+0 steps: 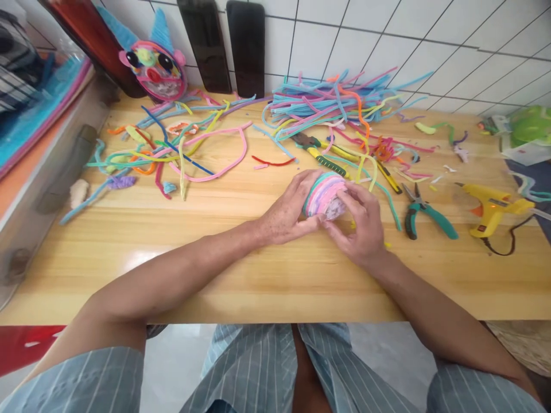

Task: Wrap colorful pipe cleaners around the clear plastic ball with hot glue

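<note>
We see the ball [323,192] at the middle of the table [206,221], between the two hands; we cannot tell if it rests on the wood. The left hand [286,213] is curved and grips the ball from the left side, maybe so that it stays steady. The right hand [360,226] is bent too, and it holds the pale end between thumb and fingers; we suppose that this end needs a finer touch. At the right lie the teal pliers [416,207] and the glue gun [491,205], probably because the right hand can reach them easily. The pile of stems [316,104] lies at the back, near the wall [344,34], perhaps to leave more room in front. The phones [245,49] lean on this wall, likely to take less place, and the toy [157,71] stands to their left. Now we count: one ball, one toy, two phones, one glue gun, one knife [388,176], and two pliers, the teal and the yellow pliers [327,162]. The stems are too mixed, so we cannot give their number
</note>
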`<state>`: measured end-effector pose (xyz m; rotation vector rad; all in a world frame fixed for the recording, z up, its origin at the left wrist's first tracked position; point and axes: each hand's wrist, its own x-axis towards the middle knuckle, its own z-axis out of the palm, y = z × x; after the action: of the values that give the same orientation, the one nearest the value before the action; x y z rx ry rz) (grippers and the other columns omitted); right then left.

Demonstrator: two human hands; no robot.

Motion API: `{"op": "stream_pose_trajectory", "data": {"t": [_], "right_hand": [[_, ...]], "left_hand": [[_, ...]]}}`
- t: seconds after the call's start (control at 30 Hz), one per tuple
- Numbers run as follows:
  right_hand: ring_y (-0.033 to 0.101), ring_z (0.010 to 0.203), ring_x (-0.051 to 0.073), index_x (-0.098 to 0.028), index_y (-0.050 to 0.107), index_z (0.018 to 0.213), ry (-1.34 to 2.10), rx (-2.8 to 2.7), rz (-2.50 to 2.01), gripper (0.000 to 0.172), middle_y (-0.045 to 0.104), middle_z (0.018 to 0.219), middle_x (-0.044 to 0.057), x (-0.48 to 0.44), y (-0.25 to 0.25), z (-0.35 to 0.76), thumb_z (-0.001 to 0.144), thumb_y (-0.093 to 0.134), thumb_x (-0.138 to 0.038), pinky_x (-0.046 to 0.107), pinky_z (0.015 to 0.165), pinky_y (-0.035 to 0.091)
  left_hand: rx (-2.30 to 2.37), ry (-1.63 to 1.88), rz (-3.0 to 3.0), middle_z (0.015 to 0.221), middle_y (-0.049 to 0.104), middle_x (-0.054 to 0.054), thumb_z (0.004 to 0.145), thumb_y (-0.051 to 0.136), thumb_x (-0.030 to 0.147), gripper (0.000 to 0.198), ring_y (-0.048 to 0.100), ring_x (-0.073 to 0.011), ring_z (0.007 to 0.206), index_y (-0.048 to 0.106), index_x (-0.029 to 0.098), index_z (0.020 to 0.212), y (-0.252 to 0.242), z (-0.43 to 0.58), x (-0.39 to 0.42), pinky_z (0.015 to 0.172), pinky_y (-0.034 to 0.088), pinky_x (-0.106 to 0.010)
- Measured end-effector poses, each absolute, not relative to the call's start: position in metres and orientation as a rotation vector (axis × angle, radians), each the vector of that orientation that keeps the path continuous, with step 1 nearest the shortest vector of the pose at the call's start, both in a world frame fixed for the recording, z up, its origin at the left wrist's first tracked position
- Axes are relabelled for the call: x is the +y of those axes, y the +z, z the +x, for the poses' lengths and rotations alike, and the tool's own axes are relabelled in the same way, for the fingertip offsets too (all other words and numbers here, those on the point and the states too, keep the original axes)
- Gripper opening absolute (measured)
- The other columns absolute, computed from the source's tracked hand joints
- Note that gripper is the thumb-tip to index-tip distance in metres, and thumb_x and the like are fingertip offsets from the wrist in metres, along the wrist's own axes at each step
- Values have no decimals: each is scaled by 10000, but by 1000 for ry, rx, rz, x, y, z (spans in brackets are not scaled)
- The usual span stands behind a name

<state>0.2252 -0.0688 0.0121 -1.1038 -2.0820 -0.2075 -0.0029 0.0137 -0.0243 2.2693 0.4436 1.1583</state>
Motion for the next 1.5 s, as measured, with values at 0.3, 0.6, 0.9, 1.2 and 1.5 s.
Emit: {"op": "stream_pose_trajectory", "data": {"t": [0.3,0.6,0.9,1.2,1.5], "right_hand": [[666,1439,392,-321,421,1743,-196,-2075,-1042,804,624,1595,189,-62,10,225,1026,785,-342,634,1164,622],[690,1397,389,-256,511,1664,-194,-1967,-1018,696,653,1534,211,-59,5,211,1022,772,-317,614,1131,634],[678,1400,378,-241,526,1639,-217,-1944,-1011,677,664,1512,212,-62,6,203,1006,764,-260,602,1142,624],[682,1402,378,-267,514,1658,-230,-1972,-1013,711,659,1533,195,-64,10,207,1001,785,-283,606,1137,624],[678,1406,375,-284,501,1668,-230,-1981,-1024,711,651,1546,194,-64,10,206,1017,785,-313,602,1134,623]], "left_hand": [[426,1114,2322,1775,407,-274,1078,637,704,1000,409,-430,1698,174,214,1817,-26,-11,23,1390,384,-706],[517,1033,2362,1792,381,-277,1084,640,671,989,393,-425,1713,182,185,1814,-20,-23,21,1415,364,-654],[529,996,2308,1781,414,-241,1101,618,650,907,437,-404,1680,238,210,1798,-15,-28,18,1413,374,-620],[501,1057,2274,1705,462,-240,1086,574,750,926,485,-418,1625,247,212,1765,-13,-18,15,1379,404,-647],[482,1046,2294,1697,455,-242,1092,562,746,926,480,-415,1617,216,219,1770,-12,-19,15,1380,399,-652]]}}
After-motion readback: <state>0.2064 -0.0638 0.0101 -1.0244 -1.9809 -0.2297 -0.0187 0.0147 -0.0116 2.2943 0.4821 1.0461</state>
